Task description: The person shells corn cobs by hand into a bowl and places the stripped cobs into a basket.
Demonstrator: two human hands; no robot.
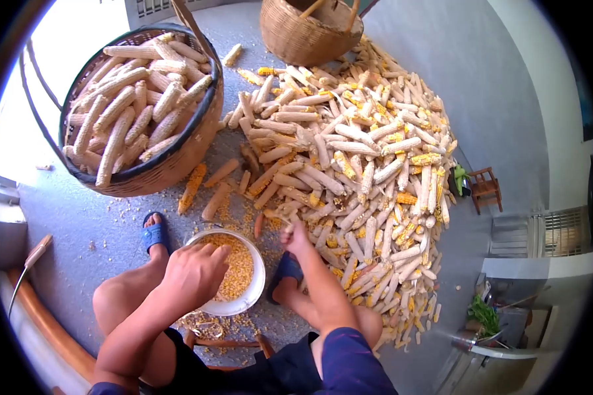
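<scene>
Your left hand (194,273) rests over the near rim of the white bowl (254,293), fingers curled loosely downward above the yellow kernels (237,266) that fill it; whether those fingers grip anything you cannot tell from this angle. The bowl sits on the grey floor (79,217) between your two feet in blue sandals (155,234). Your right hand (295,236) reaches forward past the bowl to the near edge of the big pile of corn cobs (362,164), its fingers closed around what looks like a cob there, though the hand hides most of it. Loose kernels lie scattered around the bowl. A large woven basket (178,158) heaped with stripped cobs stands to the front left, and a smaller basket (303,36) sits beyond the pile.
</scene>
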